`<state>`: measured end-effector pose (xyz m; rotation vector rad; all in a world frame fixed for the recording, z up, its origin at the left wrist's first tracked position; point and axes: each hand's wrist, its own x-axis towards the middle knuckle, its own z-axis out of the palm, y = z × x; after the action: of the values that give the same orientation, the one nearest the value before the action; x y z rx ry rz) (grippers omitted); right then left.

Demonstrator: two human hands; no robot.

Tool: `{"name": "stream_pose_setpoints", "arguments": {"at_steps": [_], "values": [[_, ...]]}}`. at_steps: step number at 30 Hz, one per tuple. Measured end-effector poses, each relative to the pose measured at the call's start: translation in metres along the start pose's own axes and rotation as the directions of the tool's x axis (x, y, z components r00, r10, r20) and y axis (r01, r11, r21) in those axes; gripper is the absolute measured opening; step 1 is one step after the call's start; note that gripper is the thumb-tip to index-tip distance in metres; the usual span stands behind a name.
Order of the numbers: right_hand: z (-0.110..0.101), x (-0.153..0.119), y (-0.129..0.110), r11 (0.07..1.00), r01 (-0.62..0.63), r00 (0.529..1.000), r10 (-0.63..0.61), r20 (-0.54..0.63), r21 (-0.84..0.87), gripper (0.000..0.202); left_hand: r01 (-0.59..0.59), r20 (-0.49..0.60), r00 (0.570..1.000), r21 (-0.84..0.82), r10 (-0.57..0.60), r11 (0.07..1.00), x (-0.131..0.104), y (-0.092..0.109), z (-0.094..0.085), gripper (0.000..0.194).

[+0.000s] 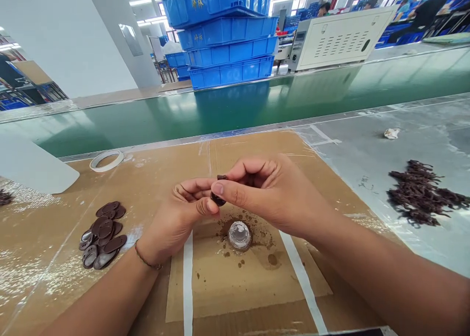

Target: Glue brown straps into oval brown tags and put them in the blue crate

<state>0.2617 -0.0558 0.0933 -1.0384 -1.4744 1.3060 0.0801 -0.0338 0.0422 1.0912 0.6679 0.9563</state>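
Observation:
My left hand [183,208] and my right hand [270,194] meet above the brown work board, both closed. Pinched between their fingertips is a small dark brown piece [218,199], mostly covered by the fingers, with a bit of it showing above my right thumb. Just below the hands sits a small clear round cup [239,235] with whitish stuff in it, and dark wet spots surround it. To the left lies a pile of dark brown oval tags with small holes [105,235]. Dark brown knotted cords [422,191] are heaped at the far right.
A tape roll [106,160] and a white sheet [40,164] lie at the left. White tape strips [188,282] run along the cardboard. Behind is a green conveyor belt [227,108], with stacked blue crates [231,44] and a cream machine [341,39] beyond. People sit in the background.

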Motion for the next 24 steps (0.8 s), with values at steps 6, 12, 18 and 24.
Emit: {"name": "stream_pose_setpoints", "arguments": {"at_steps": [6,12,18,24], "values": [[0.0001,0.0021,0.0036,1.0,0.002,1.0,-0.002,0.001,0.012,0.015,-0.004,0.009,1.0,-0.025,0.005,1.0,0.0019,-0.0014,-0.0002,0.03],[0.0008,0.0034,0.0075,1.0,0.007,1.0,-0.007,-0.016,-0.014,0.013,-0.016,0.004,1.0,-0.056,0.016,0.998,0.0022,-0.0011,0.0004,0.028],[0.0006,0.0021,0.0067,1.0,-0.009,1.0,0.009,-0.01,-0.008,0.013,0.006,0.019,1.0,-0.088,-0.004,0.996,0.0009,-0.0026,-0.0013,0.027],[0.0029,0.0014,0.0052,1.0,0.005,0.999,-0.005,-0.032,-0.022,0.013,0.004,0.003,1.0,-0.08,-0.004,0.997,0.0037,-0.0033,-0.0019,0.03]]}}
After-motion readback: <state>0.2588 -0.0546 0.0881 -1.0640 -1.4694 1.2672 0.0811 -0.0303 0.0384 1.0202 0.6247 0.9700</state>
